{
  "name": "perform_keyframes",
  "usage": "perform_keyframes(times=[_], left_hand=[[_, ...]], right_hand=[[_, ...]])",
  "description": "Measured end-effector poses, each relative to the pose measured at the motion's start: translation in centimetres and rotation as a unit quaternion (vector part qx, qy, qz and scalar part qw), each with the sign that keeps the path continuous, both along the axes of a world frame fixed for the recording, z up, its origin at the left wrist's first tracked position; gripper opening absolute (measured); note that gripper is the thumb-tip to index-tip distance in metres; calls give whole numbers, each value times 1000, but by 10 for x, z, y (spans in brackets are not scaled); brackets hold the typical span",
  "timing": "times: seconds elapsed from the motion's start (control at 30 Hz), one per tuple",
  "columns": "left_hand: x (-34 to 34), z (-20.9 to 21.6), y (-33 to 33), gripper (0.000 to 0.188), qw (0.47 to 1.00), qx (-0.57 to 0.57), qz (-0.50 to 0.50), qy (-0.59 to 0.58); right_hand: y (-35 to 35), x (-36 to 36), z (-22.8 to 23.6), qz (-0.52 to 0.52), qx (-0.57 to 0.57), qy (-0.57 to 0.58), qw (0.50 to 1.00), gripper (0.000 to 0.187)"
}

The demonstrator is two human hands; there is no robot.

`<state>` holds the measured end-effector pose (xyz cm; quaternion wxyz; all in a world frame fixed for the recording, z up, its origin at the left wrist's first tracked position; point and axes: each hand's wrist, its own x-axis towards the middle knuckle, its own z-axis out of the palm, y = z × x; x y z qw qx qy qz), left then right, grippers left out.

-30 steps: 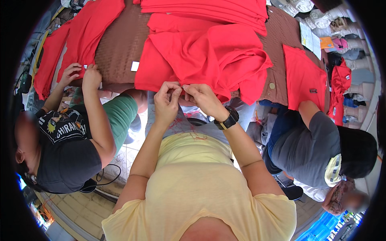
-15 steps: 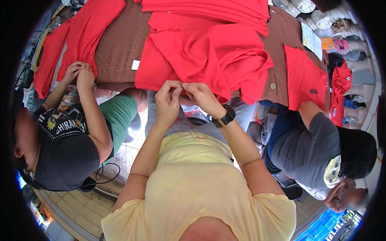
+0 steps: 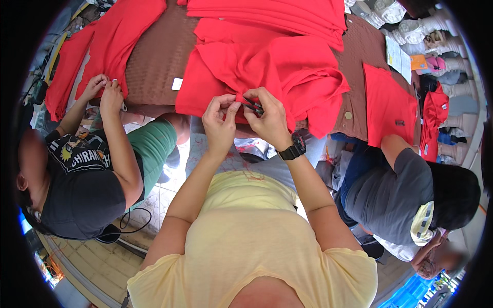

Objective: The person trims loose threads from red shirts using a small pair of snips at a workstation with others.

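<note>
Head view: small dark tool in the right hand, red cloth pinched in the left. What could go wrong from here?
1. The small dark tool is very near the fingertips of the left hand; if it is sharp, a slip of the right hand could nick them.
2. The red cloth lies in loose folds, so the tool might catch a neighbouring fold.
3. Its near edge overhangs the brown-covered table, so a tug could drag it off.

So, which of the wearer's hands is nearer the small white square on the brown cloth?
Left. The left hand, at the red fabric, is below and right of the white square; the right hand is farther right, holding a small dark tool.
</note>
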<state>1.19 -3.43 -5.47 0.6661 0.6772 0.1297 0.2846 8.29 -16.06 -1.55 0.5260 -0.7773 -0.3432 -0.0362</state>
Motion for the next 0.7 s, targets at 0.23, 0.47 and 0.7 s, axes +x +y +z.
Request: perform_keyframes(times=[0.23,0.47,0.7], left_hand=[[12,16,11,12,997,-1,-25,-70],[-18,11,32,15,896,380,-221,-65],[27,36,0,12,917,357,111,-138]], right_hand=[[-8,20,22,8,17,12,1000,19],[-15,26,21,-14,10,28,999,17],[-13,25,22,6,-13,37,999,17]])
